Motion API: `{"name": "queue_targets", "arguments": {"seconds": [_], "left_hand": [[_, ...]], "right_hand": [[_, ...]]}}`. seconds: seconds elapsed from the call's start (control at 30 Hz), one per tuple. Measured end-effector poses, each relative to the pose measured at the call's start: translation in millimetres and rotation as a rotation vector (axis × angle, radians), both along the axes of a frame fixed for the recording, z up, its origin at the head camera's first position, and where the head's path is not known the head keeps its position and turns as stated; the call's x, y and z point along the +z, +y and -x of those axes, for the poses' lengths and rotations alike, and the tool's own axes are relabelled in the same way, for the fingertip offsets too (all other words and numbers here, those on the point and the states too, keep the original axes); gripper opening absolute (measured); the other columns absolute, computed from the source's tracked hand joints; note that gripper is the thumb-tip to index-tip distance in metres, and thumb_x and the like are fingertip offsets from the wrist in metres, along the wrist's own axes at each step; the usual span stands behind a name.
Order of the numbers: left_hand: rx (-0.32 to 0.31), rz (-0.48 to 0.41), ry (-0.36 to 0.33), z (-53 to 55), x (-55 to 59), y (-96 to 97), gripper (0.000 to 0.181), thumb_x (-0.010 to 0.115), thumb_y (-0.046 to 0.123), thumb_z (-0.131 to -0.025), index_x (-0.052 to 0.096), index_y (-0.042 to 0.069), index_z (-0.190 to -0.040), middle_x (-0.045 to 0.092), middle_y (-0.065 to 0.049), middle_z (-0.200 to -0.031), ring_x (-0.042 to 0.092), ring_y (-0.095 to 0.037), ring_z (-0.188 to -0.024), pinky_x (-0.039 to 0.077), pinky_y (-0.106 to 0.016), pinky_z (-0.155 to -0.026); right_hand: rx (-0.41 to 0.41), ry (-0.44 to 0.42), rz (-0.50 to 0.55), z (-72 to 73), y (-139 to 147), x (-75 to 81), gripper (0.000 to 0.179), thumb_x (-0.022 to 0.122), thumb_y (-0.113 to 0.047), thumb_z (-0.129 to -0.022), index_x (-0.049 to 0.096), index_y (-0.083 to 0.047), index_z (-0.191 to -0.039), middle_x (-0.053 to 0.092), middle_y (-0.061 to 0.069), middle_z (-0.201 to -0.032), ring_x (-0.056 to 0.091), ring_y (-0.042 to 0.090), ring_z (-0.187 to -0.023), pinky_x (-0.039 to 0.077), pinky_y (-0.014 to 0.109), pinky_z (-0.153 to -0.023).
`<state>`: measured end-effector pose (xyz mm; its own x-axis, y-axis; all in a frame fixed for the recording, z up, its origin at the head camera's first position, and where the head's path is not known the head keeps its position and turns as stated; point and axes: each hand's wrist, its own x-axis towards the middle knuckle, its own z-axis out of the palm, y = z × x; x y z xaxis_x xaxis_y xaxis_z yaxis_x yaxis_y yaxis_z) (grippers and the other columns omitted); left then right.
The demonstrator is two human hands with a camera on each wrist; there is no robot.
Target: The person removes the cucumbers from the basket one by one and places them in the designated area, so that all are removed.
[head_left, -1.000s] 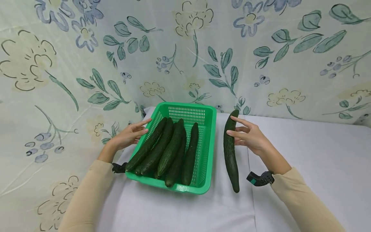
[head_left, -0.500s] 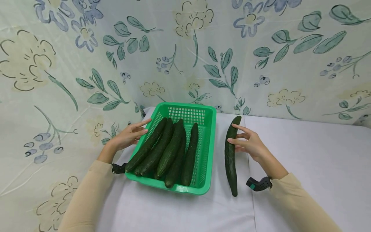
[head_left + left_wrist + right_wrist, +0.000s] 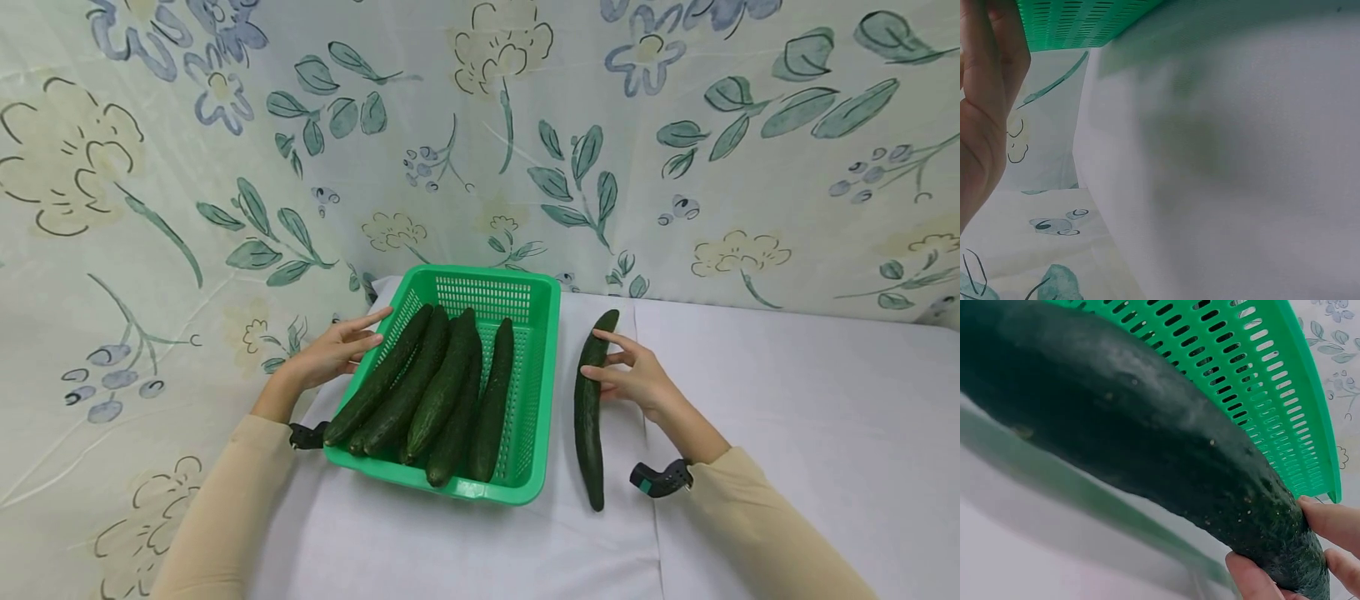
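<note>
In the head view my right hand (image 3: 633,379) pinches a long dark green cucumber (image 3: 588,433) near its far end, just right of a green plastic basket (image 3: 551,375). The right wrist view shows thumb and fingertips on opposite sides of the cucumber (image 3: 1147,419), which hangs over the white cloth with its shadow below. Several cucumbers (image 3: 442,392) lie lengthwise in the basket, mostly toward its left side. My left hand (image 3: 333,354) holds the basket's left rim, thumb and index finger on top; in the left wrist view its fingers (image 3: 988,69) reach up along the basket's side.
A white cloth (image 3: 787,400) covers the table, with a crease running right of the held cucumber. Behind and to the left hangs a floral curtain (image 3: 480,208). Black wrist cameras (image 3: 660,479) sit on both wrists.
My right hand has brought the cucumber toward me, and in the last half second slightly left, closer to the basket. The left hand and the basket have stayed in place.
</note>
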<state>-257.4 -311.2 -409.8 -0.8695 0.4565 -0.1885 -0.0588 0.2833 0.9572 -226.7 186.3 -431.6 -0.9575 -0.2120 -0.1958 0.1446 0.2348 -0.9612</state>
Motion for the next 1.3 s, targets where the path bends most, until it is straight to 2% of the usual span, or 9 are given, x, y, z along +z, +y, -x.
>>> {"name": "queue_targets", "arguments": {"seconds": [0.2, 0.43, 0.67, 0.73, 0.93, 1.13, 1.3], "left_hand": [[0.005, 0.005, 0.001, -0.9, 0.6, 0.5, 0.058, 0.051, 0.027, -0.107, 0.027, 0.031, -0.16, 0.024, -0.017, -0.159, 0.024, -0.015, -0.055, 0.036, -0.027, -0.055], [-0.002, 0.001, 0.005, -0.4, -1.3, -0.6, 0.058, 0.05, 0.026, -0.107, 0.026, 0.031, -0.16, 0.022, -0.018, -0.16, 0.024, -0.015, -0.054, 0.032, -0.033, -0.056], [-0.002, -0.001, -0.003, -0.3, -0.4, -0.4, 0.058, 0.05, 0.027, -0.107, 0.026, 0.032, -0.16, 0.023, -0.017, -0.159, 0.024, -0.015, -0.054, 0.034, -0.029, -0.055], [-0.004, -0.002, -0.005, -0.5, 0.0, -0.1, 0.058, 0.05, 0.027, -0.107, 0.026, 0.032, -0.16, 0.022, -0.016, -0.16, 0.024, -0.016, -0.055, 0.034, -0.028, -0.054], [-0.008, -0.007, -0.007, -0.4, -0.4, -0.1, 0.058, 0.049, 0.026, -0.108, 0.025, 0.032, -0.16, 0.02, -0.016, -0.161, 0.023, -0.018, -0.055, 0.031, -0.032, -0.055], [-0.016, -0.01, 0.0, 0.7, -2.7, -1.3, 0.058, 0.048, 0.025, -0.108, 0.024, 0.03, -0.16, 0.02, -0.018, -0.16, 0.024, -0.015, -0.055, 0.032, -0.029, -0.054], [-0.012, -0.007, 0.002, 0.7, -3.4, -0.7, 0.058, 0.049, 0.025, -0.108, 0.024, 0.029, -0.161, 0.023, -0.018, -0.159, 0.023, -0.015, -0.054, 0.03, -0.032, -0.054]], "right_hand": [[0.006, 0.013, -0.018, 1.3, -5.0, -2.9, 0.08, 0.076, -0.012, -0.09, 0.031, -0.009, -0.157, 0.039, 0.034, -0.136, 0.067, 0.022, -0.071, 0.058, 0.036, -0.068], [0.012, 0.034, -0.064, 4.3, -7.3, -8.5, 0.079, 0.075, -0.009, -0.09, 0.031, -0.006, -0.156, 0.04, 0.034, -0.13, 0.068, 0.024, -0.07, 0.059, 0.04, -0.068], [0.056, 0.144, -0.232, 8.1, -7.0, -16.3, 0.073, 0.075, -0.015, -0.091, 0.036, -0.002, -0.152, 0.043, 0.027, -0.117, 0.065, 0.026, -0.07, 0.057, 0.038, -0.066], [0.066, 0.159, -0.251, 8.8, -6.9, -17.4, 0.072, 0.075, -0.015, -0.091, 0.037, -0.001, -0.151, 0.043, 0.026, -0.116, 0.064, 0.027, -0.072, 0.057, 0.037, -0.065], [0.075, 0.129, -0.234, 9.6, -6.1, -16.5, 0.07, 0.076, -0.014, -0.091, 0.041, -0.002, -0.15, 0.044, 0.026, -0.117, 0.059, 0.025, -0.081, 0.059, 0.038, -0.065], [0.057, 0.088, -0.243, 8.5, -5.5, -12.2, 0.071, 0.076, -0.014, -0.09, 0.041, -0.004, -0.151, 0.047, 0.026, -0.113, 0.063, 0.023, -0.074, 0.059, 0.041, -0.066], [0.055, 0.054, -0.204, 6.0, -1.0, -10.5, 0.074, 0.075, -0.013, -0.091, 0.036, -0.003, -0.153, 0.048, 0.028, -0.114, 0.067, 0.024, -0.07, 0.059, 0.043, -0.067]]}}
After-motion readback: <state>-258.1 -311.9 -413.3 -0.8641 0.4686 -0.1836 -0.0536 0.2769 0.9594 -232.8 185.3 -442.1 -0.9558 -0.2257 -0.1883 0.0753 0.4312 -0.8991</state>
